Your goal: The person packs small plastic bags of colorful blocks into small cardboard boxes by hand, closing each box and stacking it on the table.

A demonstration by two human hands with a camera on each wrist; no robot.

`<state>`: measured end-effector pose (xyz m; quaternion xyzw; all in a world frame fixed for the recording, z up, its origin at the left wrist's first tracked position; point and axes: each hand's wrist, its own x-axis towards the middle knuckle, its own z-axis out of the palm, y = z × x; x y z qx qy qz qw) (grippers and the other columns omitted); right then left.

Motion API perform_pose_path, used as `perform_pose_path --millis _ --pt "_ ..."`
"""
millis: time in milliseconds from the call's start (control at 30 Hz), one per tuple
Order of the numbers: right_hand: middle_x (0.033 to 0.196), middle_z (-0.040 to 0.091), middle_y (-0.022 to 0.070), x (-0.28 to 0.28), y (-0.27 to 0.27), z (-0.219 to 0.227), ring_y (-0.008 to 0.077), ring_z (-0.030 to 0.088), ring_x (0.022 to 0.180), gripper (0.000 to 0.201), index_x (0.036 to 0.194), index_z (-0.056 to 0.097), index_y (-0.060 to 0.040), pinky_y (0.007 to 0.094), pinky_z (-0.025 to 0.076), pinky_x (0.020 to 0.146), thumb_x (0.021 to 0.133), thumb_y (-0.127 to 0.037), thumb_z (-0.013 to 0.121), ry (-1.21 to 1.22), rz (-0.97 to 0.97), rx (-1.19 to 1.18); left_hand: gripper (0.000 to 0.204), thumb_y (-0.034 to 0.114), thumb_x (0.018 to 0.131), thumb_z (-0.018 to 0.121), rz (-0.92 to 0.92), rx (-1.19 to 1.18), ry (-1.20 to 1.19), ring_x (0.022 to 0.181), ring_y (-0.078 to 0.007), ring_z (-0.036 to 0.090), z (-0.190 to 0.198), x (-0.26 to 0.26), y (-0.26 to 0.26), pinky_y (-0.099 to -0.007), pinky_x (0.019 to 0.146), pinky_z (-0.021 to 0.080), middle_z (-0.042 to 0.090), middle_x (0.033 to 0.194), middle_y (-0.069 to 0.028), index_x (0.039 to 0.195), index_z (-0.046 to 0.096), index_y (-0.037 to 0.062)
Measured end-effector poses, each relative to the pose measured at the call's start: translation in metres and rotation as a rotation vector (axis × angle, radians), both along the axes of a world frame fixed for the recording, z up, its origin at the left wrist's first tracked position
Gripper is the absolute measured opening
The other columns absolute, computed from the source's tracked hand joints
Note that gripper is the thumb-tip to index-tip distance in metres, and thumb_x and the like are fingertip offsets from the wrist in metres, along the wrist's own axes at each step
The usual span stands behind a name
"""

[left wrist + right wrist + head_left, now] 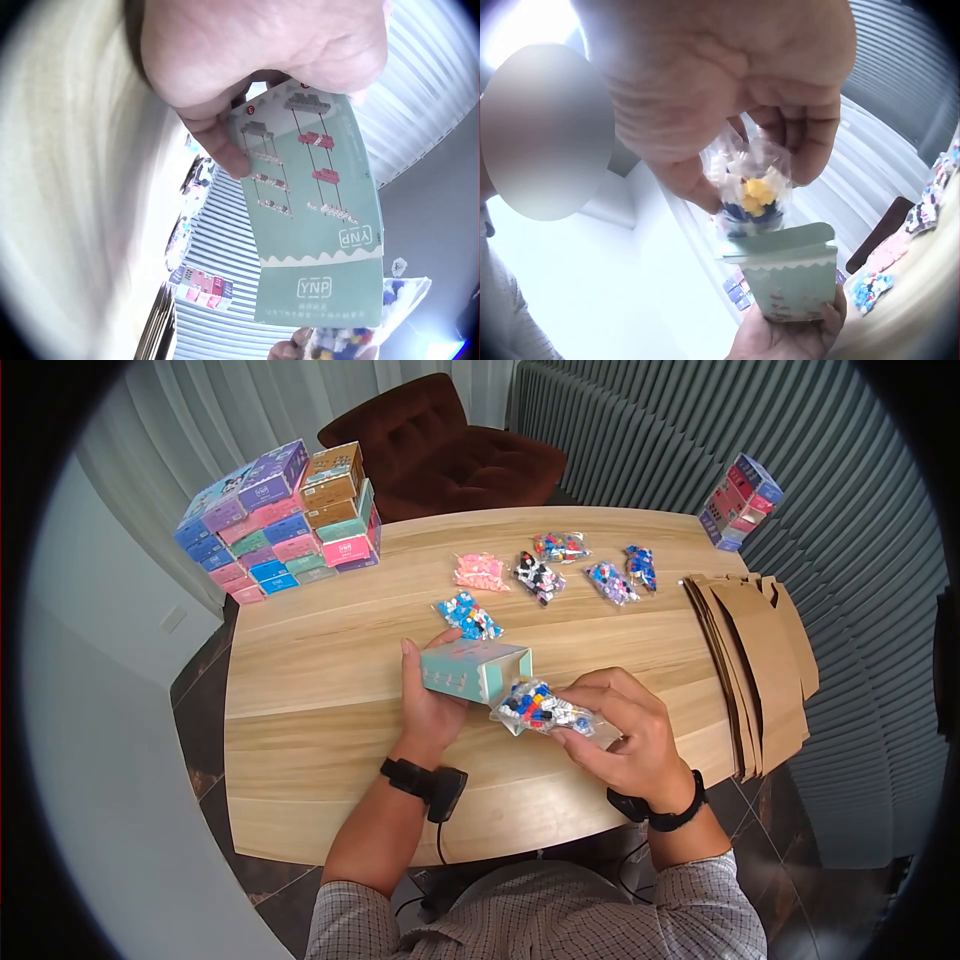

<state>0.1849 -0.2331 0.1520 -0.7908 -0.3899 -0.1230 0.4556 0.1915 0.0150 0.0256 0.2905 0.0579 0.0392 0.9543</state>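
A mint-green printed carton (pixel 462 674) lies on its side in my left hand (pixel 430 710), held over the table's near half. Fingers and thumb grip it from opposite sides. Its open end faces right, and the left wrist view shows brick diagrams on one side of the carton (pixel 311 187). My right hand (pixel 630 735) pinches a clear bag of small building bricks (pixel 540 708), mostly white, blue, yellow and red. The bag sits right at the carton's open end; in the right wrist view the bag's lower part (pixel 754 202) is partly hidden behind the raised flap (pixel 787 238).
Several bags of coloured bricks, including a pink one (pixel 481 572) and a blue one (pixel 468 616), lie beyond the carton. Stacked cartons (pixel 285 525) stand at the back left, a smaller stack (pixel 740 502) at the back right. Brown paper bags (pixel 765 670) lie along the right edge.
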Motion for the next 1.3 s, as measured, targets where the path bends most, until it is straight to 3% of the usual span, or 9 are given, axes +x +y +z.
perform_pose_path --millis 133,333,833,1033,1233,1300 --pt "0.101 0.072 0.0146 0.005 0.004 -0.006 0.0309 0.071 0.091 0.034 0.111 0.077 -0.0004 0.0381 0.058 0.077 0.08 -0.009 0.088 -0.022 -0.079 -0.054 0.082 0.074 0.106 0.032 -0.02 0.069 -0.011 0.127 -0.0358 0.061 -0.01 0.002 -0.002 -0.0516 0.11 0.048 0.064 0.135 -0.0215 0.14 0.056 0.0029" --pt "0.098 0.073 0.016 0.005 0.017 -0.018 0.0317 0.072 0.084 0.029 0.107 0.077 0.0019 0.0396 0.059 0.073 0.083 -0.01 0.086 0.022 -0.123 -0.019 0.078 0.07 0.108 0.034 -0.092 0.01 -0.048 0.126 -0.0319 0.062 -0.008 -0.001 -0.002 -0.0492 0.111 0.048 0.066 0.131 -0.0188 0.14 0.057 0.0026" --pt "0.095 0.074 0.0157 0.002 0.017 -0.011 0.0315 0.073 0.078 0.024 0.105 0.079 0.001 0.0386 0.059 0.069 0.086 -0.013 0.083 0.064 -0.229 -0.136 0.079 0.072 0.107 0.032 -0.02 0.045 0.01 0.125 -0.0349 0.061 -0.011 0.002 -0.001 -0.0514 0.111 0.047 0.065 0.133 -0.0199 0.139 0.058 0.0043" --pt "0.093 0.073 0.0155 0.004 0.013 -0.011 0.0302 0.072 0.074 0.022 0.105 0.08 0.0011 0.038 0.058 0.067 0.087 -0.011 0.082 0.122 -0.203 -0.074 0.079 0.071 0.108 0.032 -0.028 -0.006 0.012 0.126 -0.0352 0.061 -0.009 0.002 0.001 -0.0514 0.111 0.047 0.065 0.133 -0.0202 0.14 0.057 0.0038" --pt "0.095 0.073 0.0159 0.003 0.027 -0.02 0.0322 0.072 0.079 0.026 0.103 0.077 0.002 0.0407 0.059 0.071 0.084 -0.014 0.086 -0.029 -0.228 -0.154 0.079 0.07 0.108 0.031 -0.059 0.193 -0.019 0.127 -0.035 0.061 -0.007 -0.002 -0.01 -0.0507 0.111 0.047 0.064 0.134 -0.021 0.14 0.057 0.0023" --pt "0.098 0.073 0.0168 0.002 0.036 -0.024 0.0332 0.072 0.081 0.029 0.105 0.076 0.0021 0.0412 0.059 0.072 0.083 -0.013 0.087 -0.038 -0.194 -0.103 0.08 0.071 0.108 0.031 -0.077 0.144 -0.03 0.126 -0.0348 0.062 -0.004 -0.003 -0.007 -0.0506 0.111 0.048 0.064 0.133 -0.0208 0.139 0.057 0.0024"
